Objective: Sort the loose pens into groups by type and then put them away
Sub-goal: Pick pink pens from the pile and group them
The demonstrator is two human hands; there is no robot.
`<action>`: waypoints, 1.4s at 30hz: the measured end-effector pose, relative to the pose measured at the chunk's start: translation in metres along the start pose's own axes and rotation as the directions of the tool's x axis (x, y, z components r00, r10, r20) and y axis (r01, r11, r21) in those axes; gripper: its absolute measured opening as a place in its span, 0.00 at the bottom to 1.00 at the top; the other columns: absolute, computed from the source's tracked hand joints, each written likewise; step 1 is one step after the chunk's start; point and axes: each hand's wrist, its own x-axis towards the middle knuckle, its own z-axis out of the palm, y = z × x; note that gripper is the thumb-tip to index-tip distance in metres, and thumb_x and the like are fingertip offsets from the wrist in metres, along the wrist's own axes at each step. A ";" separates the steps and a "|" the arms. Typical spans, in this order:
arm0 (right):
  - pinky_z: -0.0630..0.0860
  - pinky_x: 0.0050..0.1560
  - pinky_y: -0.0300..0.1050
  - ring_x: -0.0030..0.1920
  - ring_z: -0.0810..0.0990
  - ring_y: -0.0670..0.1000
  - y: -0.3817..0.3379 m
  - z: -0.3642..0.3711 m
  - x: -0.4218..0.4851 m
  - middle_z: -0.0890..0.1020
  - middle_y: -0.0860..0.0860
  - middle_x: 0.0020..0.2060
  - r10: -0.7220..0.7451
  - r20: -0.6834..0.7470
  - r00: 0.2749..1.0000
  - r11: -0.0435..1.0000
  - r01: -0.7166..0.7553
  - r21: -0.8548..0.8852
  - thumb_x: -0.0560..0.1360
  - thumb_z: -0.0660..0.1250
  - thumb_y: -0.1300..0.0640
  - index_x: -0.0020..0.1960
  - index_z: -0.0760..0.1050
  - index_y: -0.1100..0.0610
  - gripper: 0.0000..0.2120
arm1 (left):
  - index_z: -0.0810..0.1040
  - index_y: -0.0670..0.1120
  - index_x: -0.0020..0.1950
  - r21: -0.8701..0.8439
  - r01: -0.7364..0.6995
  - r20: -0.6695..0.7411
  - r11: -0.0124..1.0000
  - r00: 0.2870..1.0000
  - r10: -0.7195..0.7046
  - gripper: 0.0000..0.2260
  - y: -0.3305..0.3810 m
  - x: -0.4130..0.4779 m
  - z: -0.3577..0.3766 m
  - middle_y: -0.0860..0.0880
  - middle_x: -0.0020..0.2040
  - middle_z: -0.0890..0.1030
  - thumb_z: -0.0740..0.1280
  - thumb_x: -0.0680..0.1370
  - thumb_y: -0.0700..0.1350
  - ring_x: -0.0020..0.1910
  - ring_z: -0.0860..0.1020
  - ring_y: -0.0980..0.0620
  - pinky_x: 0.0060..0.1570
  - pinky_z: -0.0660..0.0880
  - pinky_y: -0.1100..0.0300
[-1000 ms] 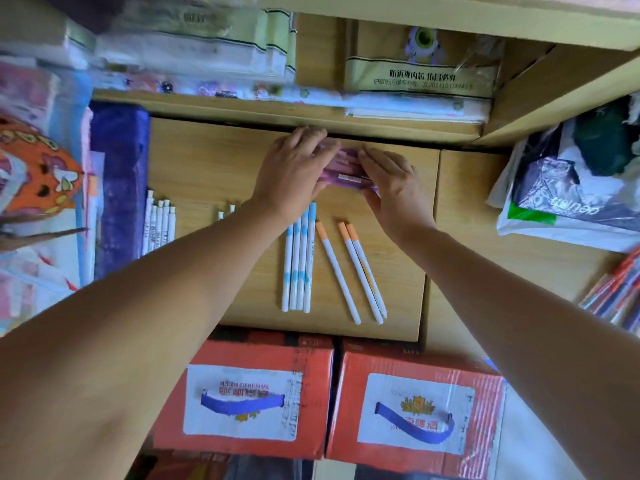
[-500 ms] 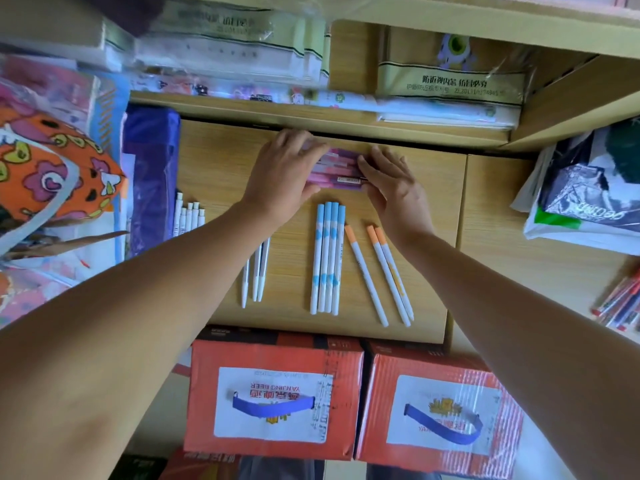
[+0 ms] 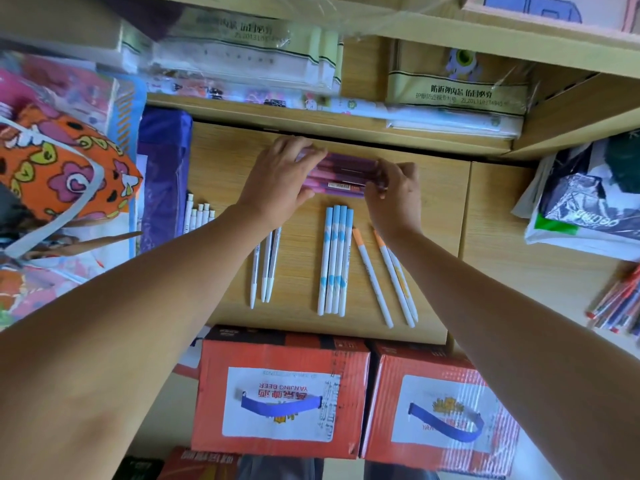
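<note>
Landmark: the blue pens (image 3: 334, 261), four side by side, lie lengthwise on the wooden surface (image 3: 225, 168).
Pink pens: the pink pens (image 3: 343, 174) are bunched in a crosswise bundle just beyond the far ends of the blue pens, on the surface or just above it; I cannot tell which.
Left hand: the left hand (image 3: 280, 178) grasps the bundle's left end, fingers curled over the top, beyond and left of the blue pens.
Right hand: the right hand (image 3: 394, 195) grasps the bundle's right end with bent fingertips, beyond and right of the blue pens.
Orange pens: three orange pens (image 3: 372, 277) lie fanned just right of the blue pens.
White pens: three white pens (image 3: 265, 268) lie left of the blue pens; the short white pens (image 3: 199, 216) lie further left, partly hidden by the forearm.
Red boxes: two red boxes (image 3: 280, 389) stand below the surface's near edge, nearer than the blue pens.
</note>
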 end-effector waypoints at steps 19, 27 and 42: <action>0.78 0.48 0.49 0.52 0.77 0.49 0.052 -0.059 -0.043 0.76 0.54 0.58 -0.012 0.001 1.000 0.999 0.012 0.038 0.74 0.62 0.65 0.64 0.74 0.57 0.19 | 0.74 0.43 0.65 0.059 -0.151 -0.025 0.987 0.988 0.152 0.20 0.061 0.005 -0.019 0.41 0.65 0.73 0.67 0.73 0.45 0.66 0.69 0.40 0.65 0.67 0.46; 0.78 0.47 0.55 0.53 0.78 0.58 0.158 -0.137 -0.097 0.77 0.55 0.57 0.072 -0.053 0.996 0.995 -0.075 -0.061 0.71 0.62 0.67 0.60 0.77 0.57 0.18 | 0.79 0.45 0.60 -0.160 -0.335 0.097 0.929 0.931 0.352 0.16 0.217 0.010 0.019 0.44 0.61 0.77 0.67 0.73 0.39 0.63 0.72 0.41 0.61 0.70 0.47; 0.78 0.45 0.50 0.50 0.80 0.58 0.322 -0.265 -0.136 0.78 0.56 0.57 -0.119 0.173 0.978 0.991 0.127 -0.036 0.73 0.65 0.65 0.60 0.77 0.58 0.16 | 0.69 0.44 0.66 0.237 0.014 0.332 0.971 0.939 -0.095 0.19 0.425 0.015 0.089 0.40 0.68 0.66 0.64 0.77 0.48 0.64 0.69 0.41 0.61 0.68 0.48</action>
